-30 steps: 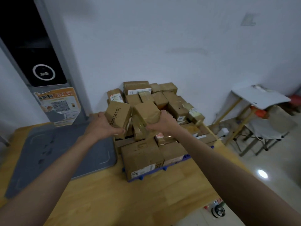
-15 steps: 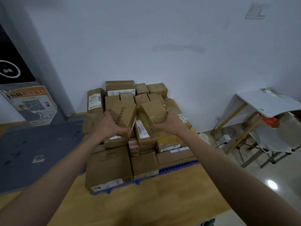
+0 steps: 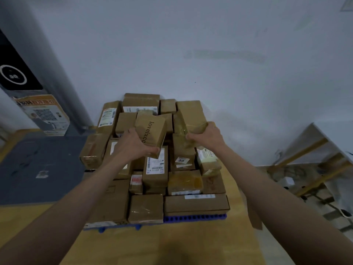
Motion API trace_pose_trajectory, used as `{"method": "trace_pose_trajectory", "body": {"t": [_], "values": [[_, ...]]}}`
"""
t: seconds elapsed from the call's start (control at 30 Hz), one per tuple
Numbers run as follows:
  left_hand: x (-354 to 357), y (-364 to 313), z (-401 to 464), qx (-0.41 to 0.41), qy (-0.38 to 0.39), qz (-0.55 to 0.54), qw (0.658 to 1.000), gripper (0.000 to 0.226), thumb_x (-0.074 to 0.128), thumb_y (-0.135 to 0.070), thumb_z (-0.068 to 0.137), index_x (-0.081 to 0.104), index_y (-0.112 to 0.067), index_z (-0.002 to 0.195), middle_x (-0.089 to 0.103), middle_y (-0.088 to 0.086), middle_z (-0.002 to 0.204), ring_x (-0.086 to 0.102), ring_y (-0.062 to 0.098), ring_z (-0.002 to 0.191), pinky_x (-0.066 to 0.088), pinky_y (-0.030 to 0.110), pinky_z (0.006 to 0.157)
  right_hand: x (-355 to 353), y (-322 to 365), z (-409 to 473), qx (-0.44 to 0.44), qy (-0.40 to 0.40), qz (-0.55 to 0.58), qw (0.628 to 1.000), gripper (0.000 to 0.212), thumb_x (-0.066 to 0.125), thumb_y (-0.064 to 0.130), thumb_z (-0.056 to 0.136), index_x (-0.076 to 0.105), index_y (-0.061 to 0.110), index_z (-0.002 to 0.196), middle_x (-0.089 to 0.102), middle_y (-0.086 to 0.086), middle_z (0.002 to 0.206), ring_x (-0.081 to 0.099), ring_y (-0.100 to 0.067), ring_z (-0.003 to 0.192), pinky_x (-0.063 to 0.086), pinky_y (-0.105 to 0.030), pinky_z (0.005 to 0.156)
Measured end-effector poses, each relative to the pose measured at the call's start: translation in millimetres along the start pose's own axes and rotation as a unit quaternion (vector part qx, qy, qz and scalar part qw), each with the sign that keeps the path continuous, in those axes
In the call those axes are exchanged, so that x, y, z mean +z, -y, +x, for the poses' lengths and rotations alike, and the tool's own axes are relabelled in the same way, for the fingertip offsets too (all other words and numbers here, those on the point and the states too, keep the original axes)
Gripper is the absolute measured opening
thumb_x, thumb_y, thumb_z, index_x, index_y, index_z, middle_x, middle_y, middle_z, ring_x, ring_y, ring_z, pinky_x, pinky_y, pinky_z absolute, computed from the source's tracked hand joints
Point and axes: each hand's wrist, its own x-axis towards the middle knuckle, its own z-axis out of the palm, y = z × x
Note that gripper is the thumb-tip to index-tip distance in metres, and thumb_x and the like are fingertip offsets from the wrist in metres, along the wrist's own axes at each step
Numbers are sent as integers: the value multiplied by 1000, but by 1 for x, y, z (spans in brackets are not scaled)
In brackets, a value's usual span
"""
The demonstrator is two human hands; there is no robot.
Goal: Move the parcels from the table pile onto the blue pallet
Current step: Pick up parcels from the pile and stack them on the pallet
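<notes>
Holding one parcel apiece, both hands hover over the stack on the pallet (image 3: 194, 218). The left hand (image 3: 133, 146) wraps fingers and thumb round a tilted box (image 3: 150, 131); the right hand (image 3: 207, 135) clutches a taped parcel (image 3: 184, 127), seemingly by its near edge, though blur hides the fingertips. The stack (image 3: 156, 169) is already uneven and crowded. Set on a sloping top, either parcel could slide off or knock neighbours toward the pallet's edge.
</notes>
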Motion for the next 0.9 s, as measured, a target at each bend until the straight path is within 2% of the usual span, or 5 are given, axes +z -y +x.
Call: {"method": "trace_pose_trajectory", "body": {"t": [0.1,0.2,0.33,0.7,0.9], "values": [[-3,-18,20,-3,-4,-18,1000,120,84,-68,49,33,-9,141,49,9,134,51,27,120,51,43,90,-15,-6,29,14,-17,15,1000,96,80,54,68,34,5,137,48,-10,126,51,-20,98,48,-27,65],[-3,-38,44,-5,-5,-30,1000,123,83,-69,49,30,-9,142,47,9,135,51,27,120,51,50,93,-27,-15,59,31,-37,2,999,95,79,54,70,33,6,138,45,-12,128,52,-26,108,50,-38,81],[4,-56,78,4,-10,-36,999,120,83,-67,53,28,-9,142,43,9,137,49,26,121,50,45,92,-31,-27,98,66,-43,-19,997,96,77,53,74,29,4,141,42,-15,134,49,-34,122,47,-45,95],[31,-57,144,-4,18,-19,1000,133,79,-74,48,17,-12,148,39,11,141,45,29,126,47,50,99,21,-61,171,124,5,-87,988,105,75,57,72,22,2,144,35,-18,141,39,-38,130,40,-48,104],[38,-50,150,-2,16,-10,1000,126,76,-77,44,29,-14,142,44,8,135,48,27,121,49,50,95,48,-64,184,134,-3,-112,985,107,73,59,74,20,0,146,30,-22,144,32,-41,133,37,-50,105]]}}
